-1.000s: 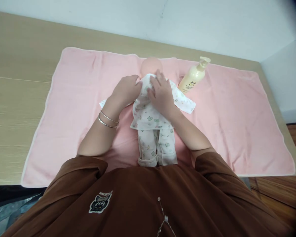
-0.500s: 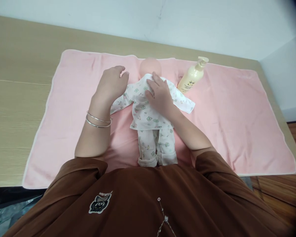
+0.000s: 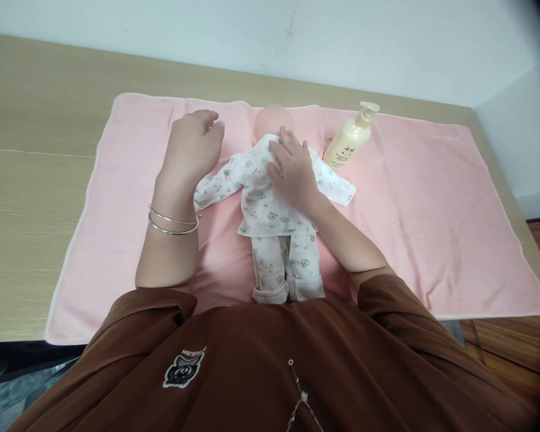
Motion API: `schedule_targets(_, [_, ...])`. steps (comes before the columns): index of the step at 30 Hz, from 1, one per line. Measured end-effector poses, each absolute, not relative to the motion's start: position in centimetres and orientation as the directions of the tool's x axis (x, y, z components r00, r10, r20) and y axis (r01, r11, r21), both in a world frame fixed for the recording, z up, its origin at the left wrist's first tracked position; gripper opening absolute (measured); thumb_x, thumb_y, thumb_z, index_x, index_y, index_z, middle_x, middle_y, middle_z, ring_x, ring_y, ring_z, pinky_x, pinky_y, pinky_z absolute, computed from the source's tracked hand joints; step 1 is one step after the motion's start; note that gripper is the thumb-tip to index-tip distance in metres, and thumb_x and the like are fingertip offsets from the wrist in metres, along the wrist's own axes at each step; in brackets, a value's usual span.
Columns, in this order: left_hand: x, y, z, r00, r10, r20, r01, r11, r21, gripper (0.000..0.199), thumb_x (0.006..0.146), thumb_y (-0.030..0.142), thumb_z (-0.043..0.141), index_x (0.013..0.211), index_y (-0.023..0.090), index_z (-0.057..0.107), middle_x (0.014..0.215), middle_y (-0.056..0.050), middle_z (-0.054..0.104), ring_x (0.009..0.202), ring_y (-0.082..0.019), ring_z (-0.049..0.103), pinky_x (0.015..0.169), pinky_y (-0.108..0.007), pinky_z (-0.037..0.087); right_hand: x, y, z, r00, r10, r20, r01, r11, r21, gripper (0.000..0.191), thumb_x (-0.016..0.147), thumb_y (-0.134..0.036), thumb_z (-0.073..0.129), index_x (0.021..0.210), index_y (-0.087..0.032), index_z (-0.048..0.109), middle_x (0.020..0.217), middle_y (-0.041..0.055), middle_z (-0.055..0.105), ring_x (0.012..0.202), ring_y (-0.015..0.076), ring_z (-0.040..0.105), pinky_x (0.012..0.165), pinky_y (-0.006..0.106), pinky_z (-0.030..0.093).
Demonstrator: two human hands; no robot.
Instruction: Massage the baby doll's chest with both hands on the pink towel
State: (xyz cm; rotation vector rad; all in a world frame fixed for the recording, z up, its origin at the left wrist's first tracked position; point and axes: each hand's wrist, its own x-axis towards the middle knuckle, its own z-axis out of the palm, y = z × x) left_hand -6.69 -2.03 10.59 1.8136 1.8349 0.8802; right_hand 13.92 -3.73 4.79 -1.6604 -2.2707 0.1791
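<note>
A baby doll (image 3: 274,122) with a bare, smooth head lies stretched out with its feet toward me. It wears a white patterned top (image 3: 261,210) and matching trousers (image 3: 269,264) with turned-up cuffs. My right hand (image 3: 293,171) rests flat on the upper part of the top, fingers spread and gripping nothing. Raised to the left of the doll, above its sleeve, my left hand (image 3: 193,144) is empty, loosely curved, with a gap between thumb and fingers. Two thin silver bangles (image 3: 173,225) circle my left wrist. Which way the doll faces I cannot tell.
A pink towel (image 3: 432,228) with a pale edge is spread under the doll on a light wooden table (image 3: 31,180). Right of the doll's head a cream pump bottle (image 3: 348,141) stands upright. A white wall (image 3: 207,36) borders the table's far side.
My left hand has moved left and slightly upward, away from the doll, uncovering more of its sleeve. My right hand stays on the doll's top with hardly any shift.
</note>
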Motion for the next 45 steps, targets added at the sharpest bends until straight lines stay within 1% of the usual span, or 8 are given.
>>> schedule_targets(5, [-6.3,-2.6,10.8,-0.072,0.964,0.256,0.685,-0.139,0.715,0.036,0.103,0.025,0.052,0.135,0.017,0.068,0.145,0.0,0.071,0.137,-0.023,0.065,0.127,-0.049,0.048,14.4,-3.1,5.3,-0.351,0.928,0.126,0.865,0.373,-0.335,0.049,0.104,-0.028,0.046,0.152,-0.021,0.055,0.174,0.0107,0.038,0.165,0.0317,0.028,0.134,0.067,0.02])
schedule_targets(12, [-1.5,-4.0,11.0,0.04,0.941,0.337,0.378,-0.326,0.866,0.025,0.098,0.018,0.053,0.112,0.026,0.073,0.129,0.001,0.078,0.126,-0.018,0.07,0.117,-0.035,0.056,23.1,-2.2,10.6,0.095,0.775,0.625,0.775,0.337,-0.535,0.053,0.108,-0.03,0.029,0.14,-0.013,0.067,0.149,0.0174,0.066,0.138,0.0254,0.063,0.113,0.042,0.051])
schedule_targets(17, [4.3,-0.6,9.3,0.145,0.977,0.155,-0.198,-0.125,0.972,0.023,0.103,0.02,0.046,0.107,0.018,0.068,0.113,-0.006,0.08,0.113,-0.021,0.078,0.109,-0.04,0.06,28.6,-0.6,10.9,0.427,0.491,0.759,0.678,0.382,-0.628,0.044,0.099,-0.023,0.034,0.106,-0.007,0.074,0.106,0.0145,0.078,0.1,0.0225,0.075,0.091,0.039,0.055])
schedule_targets(22, [10.0,4.6,8.5,0.24,0.966,0.099,-0.6,0.068,0.797,0.034,0.112,0.029,0.034,0.12,0.013,0.063,0.124,-0.008,0.074,0.137,-0.021,0.066,0.117,-0.035,0.052,29.0,1.0,9.5,0.391,0.649,0.653,0.687,0.267,-0.676,0.031,0.096,-0.015,0.046,0.112,-0.016,0.072,0.114,0.0108,0.079,0.112,0.0221,0.073,0.106,0.042,0.056])
schedule_targets(27, [14.5,7.3,9.0,0.344,0.929,-0.138,-0.653,0.342,0.675,0.053,0.114,0.038,0.015,0.15,0.012,0.045,0.153,-0.011,0.056,0.157,-0.024,0.044,0.121,-0.044,0.046,27.7,2.5,7.8,0.231,0.824,0.518,0.8,0.143,-0.583,0.045,0.096,-0.014,0.041,0.134,-0.015,0.065,0.151,0.013,0.065,0.148,0.0257,0.056,0.127,0.051,0.042])
schedule_targets(32, [17.0,7.7,8.4,0.385,0.884,-0.265,-0.685,0.466,0.559,0.055,0.113,0.038,0.018,0.159,0.011,0.035,0.162,-0.014,0.049,0.157,-0.027,0.046,0.121,-0.045,0.048,26.8,3.1,7.2,0.158,0.878,0.451,0.899,0.061,-0.433,0.048,0.088,-0.003,0.042,0.129,-0.011,0.066,0.153,0.0179,0.061,0.153,0.03,0.048,0.129,0.051,0.039])
schedule_targets(39, [15.1,5.4,9.2,0.361,0.863,-0.353,-0.694,0.502,0.516,0.054,0.114,0.042,0.022,0.158,0.015,0.038,0.164,-0.012,0.047,0.16,-0.024,0.041,0.125,-0.04,0.044,27.5,0.2,7.5,0.217,0.807,0.549,0.786,0.189,-0.589,0.046,0.107,-0.034,0.035,0.147,-0.026,0.056,0.158,0.0069,0.058,0.156,0.0263,0.047,0.13,0.056,0.041])
schedule_targets(45, [9.9,-1.1,10.9,0.338,0.897,-0.283,-0.679,0.441,0.586,0.049,0.112,0.043,0.029,0.151,0.017,0.044,0.155,-0.012,0.057,0.154,-0.027,0.049,0.123,-0.047,0.046,23.9,-9.1,11.3,0.004,0.724,0.69,0.81,0.403,-0.427,0.05,0.11,-0.037,0.025,0.152,-0.033,0.052,0.155,0.0014,0.062,0.152,0.0247,0.052,0.13,0.055,0.044])
